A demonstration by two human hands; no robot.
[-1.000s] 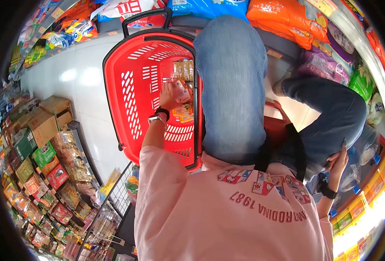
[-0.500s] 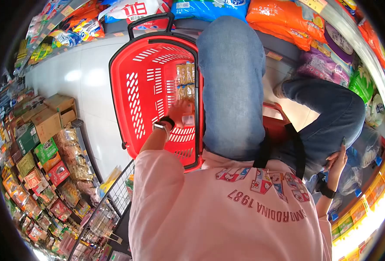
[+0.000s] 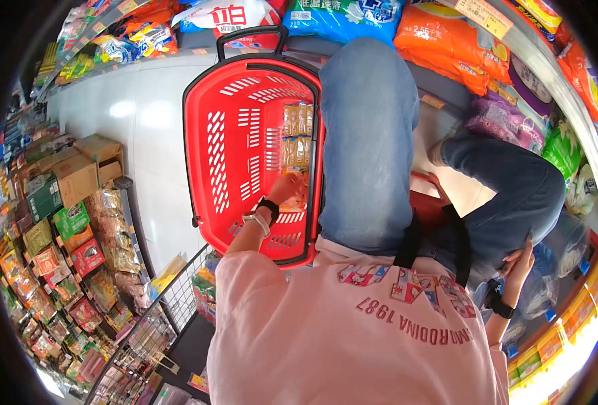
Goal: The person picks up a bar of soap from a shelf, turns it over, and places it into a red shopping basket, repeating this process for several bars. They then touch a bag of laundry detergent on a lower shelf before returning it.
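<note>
In the head view, reaches with the left hand [image 3: 287, 189] down into the red basket [image 3: 204, 192], curling its fingers at the near end of the small yellow packets [image 3: 297, 150] lying in rows along the right side; cannot tell whether pinching one; lays the right hand [image 3: 518, 260] against the jeans [image 3: 498, 192], fingers partly hidden, so cannot tell how far spread

The basket [image 3: 233, 189] is smooth, faintly shiny plastic; the packets [image 3: 297, 152] in it look like glossy film. The jeans [image 3: 366, 142] are matt denim, the shirt [image 3: 339, 337] matt cloth, the floor [image 3: 160, 162] shiny, smooth tile.
</note>
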